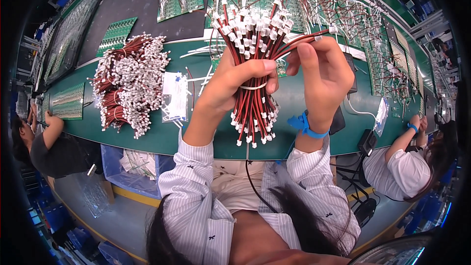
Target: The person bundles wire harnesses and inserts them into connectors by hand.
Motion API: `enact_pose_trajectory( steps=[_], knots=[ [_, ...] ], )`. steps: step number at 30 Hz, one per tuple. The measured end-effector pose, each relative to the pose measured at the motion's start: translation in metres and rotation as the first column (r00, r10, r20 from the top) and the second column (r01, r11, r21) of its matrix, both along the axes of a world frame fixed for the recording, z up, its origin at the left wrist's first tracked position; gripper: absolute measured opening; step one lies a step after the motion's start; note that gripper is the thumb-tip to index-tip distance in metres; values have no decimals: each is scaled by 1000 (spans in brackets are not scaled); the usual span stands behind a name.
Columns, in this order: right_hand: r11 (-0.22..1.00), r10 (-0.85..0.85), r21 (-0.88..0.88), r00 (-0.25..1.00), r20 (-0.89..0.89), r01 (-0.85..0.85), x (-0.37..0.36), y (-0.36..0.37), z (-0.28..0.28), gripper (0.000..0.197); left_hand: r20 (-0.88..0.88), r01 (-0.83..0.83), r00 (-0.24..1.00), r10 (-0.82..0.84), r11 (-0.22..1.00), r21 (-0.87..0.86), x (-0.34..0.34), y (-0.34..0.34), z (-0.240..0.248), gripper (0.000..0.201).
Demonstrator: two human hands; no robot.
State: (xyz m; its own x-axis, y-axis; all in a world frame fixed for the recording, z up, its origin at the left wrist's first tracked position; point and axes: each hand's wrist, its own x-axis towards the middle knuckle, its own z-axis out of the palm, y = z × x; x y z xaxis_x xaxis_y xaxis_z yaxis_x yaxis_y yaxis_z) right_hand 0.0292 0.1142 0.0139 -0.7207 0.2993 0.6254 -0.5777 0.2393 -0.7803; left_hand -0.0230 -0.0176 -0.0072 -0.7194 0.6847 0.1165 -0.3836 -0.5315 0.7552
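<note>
A thick bundle of red and black wires with white connectors [252,113] stands upright over the front of the green table. A pale rubber band circles its middle. My left hand [238,79] is wrapped round the bundle just above the band. At the bundle's upper right, my right hand [321,68] pinches a few wires that lean away from the rest, their connectors near its fingertips. A blue strap [308,125] is on my right wrist. To the left lies a heap of similar banded wire bundles [130,81].
Green circuit boards [181,0] with wires fill the far side on dark mats. A small clear bag [175,97] lies beside the heap. Below the table edge is a blue bin [113,167]. Co-workers sit at left [59,152] and right [402,167]. A black adapter [367,142] hangs at the edge.
</note>
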Motion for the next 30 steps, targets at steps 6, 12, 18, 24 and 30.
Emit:
enact_pose_trajectory(
  steps=[6,12,18,24,30],
  knots=[
    [975,111,-195,994,-7,-110,1,-4,3,7,14,24,1000,-24,1000,-15,0,-3,0,27],
    [971,240,-9,969,63,-240,-3,3,0,6,51,52,997,-52,999,5,-2,2,1,24],
    [985,168,52,984,-52,-165,-6,1,1,8,188,123,972,-143,986,114,-5,3,-4,26],
    [971,161,-140,962,-219,-195,-4,-2,-3,13,147,36,988,-40,999,29,-5,4,-4,15],
    [994,2,-106,949,-317,-38,6,-3,-3,21,44,-75,996,76,997,-12,-5,3,-4,18]
  ],
)
